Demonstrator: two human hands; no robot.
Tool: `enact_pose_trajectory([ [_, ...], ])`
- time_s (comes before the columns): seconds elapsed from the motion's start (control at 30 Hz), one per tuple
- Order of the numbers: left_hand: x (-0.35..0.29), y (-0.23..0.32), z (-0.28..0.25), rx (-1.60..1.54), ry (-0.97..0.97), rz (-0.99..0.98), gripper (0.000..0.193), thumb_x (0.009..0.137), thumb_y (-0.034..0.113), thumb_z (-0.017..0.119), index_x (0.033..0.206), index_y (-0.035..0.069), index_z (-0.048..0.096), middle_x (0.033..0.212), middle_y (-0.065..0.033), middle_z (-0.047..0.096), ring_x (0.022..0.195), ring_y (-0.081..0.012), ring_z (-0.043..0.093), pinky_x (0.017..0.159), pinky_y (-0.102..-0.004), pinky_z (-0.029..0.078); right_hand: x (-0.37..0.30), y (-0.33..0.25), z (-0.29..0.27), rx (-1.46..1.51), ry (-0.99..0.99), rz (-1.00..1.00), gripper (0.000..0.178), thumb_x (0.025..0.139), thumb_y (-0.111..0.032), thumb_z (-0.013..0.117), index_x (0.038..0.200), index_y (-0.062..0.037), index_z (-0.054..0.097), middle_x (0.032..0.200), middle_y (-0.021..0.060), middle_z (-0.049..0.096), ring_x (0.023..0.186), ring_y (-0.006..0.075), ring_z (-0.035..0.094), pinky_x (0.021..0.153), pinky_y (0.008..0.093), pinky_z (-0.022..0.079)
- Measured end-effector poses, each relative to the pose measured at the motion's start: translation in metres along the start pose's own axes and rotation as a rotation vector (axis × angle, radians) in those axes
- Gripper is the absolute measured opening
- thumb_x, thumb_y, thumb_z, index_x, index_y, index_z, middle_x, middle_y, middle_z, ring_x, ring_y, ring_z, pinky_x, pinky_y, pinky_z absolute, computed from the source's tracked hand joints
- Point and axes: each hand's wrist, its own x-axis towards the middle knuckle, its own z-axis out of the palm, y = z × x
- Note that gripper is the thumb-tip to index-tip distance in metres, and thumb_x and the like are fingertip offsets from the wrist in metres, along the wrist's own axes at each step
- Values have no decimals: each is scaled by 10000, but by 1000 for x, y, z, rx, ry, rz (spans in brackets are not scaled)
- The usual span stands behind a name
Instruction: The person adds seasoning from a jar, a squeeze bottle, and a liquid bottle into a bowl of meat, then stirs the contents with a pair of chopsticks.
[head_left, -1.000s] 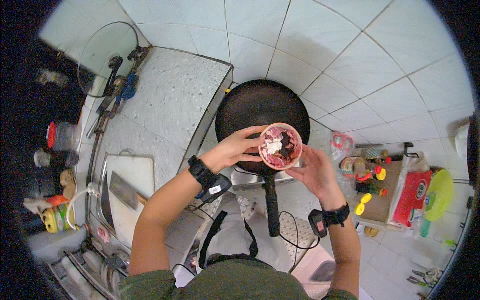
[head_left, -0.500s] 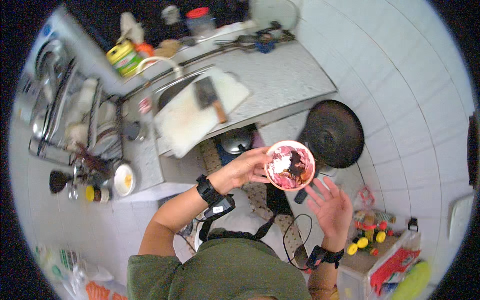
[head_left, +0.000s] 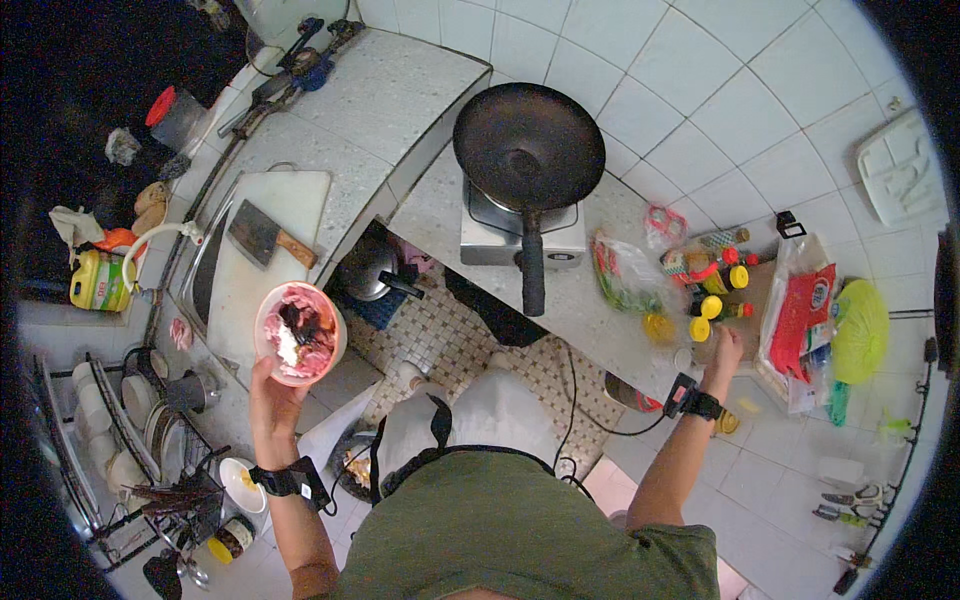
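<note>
Risk: left hand (head_left: 272, 400) grips pink bowl of raw meat (head_left: 299, 333) one-handed off the tabletop (head_left: 600, 320) while right hand (head_left: 727, 350), fingers loose, reaches the yellow-capped bottles (head_left: 712, 305); a tilt likely spills it.

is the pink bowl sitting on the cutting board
No, the left hand holds the pink bowl of meat up in the air, beside the white cutting board where only a cleaver lies.
</note>
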Motion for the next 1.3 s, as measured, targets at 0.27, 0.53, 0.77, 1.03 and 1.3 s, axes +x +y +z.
enact_pose_trajectory([
  [0.27, -18, -1, 25, -106, 17, 83, 493, 790, 281, 611, 1201, 46, 474, 1184, -108, 539, 1071, -251, 541, 928, -364, 444, 17, 56, 35, -482, -92, -4, 396, 654, -216, 739, 943, 7, 586, 868, 77, 604, 761, 193, 536, 674, 337, 433],
  [0.53, -25, -14, 14, -109, 57, 60, 601, 752, 263, 636, 1289, 123, 405, 1120, -36, 551, 971, -180, 586, 823, -373, 525, -39, -7, 40, -850, -119, -33, 465, 616, -372, 726, 801, 46, 640, 739, 139, 638, 637, 272, 579, 638, 391, 450],
  [0.77, -9, -4, -21, -165, 97, 95, 549, 799, 231, 589, 1306, 134, 403, 1088, -39, 574, 904, -173, 613, 799, -367, 523, -13, -123, -26, -913, -339, -325, 358, 770, -248, 683, 975, 27, 579, 792, 98, 619, 601, 150, 533, 537, 292, 444],
  [1.03, 27, 47, -85, -189, 124, 67, 557, 794, 243, 607, 1304, 125, 415, 1098, -52, 569, 934, -189, 598, 807, -387, 518, -195, -329, 96, -370, -519, -657, 608, 714, -81, 722, 1234, 18, 423, 1146, 128, 540, 1012, 208, 524, 873, 302, 428],
  [1.3, 40, 71, -128, -296, 167, 165, 486, 816, 144, 571, 1276, 64, 437, 1068, -87, 577, 915, -185, 604, 765, -344, 545, -389, -336, 418, -388, -1068, -1184, 537, 643, -143, 765, 1098, 4, 519, 877, 154, 625, 775, 213, 598, 695, 323, 478],
])
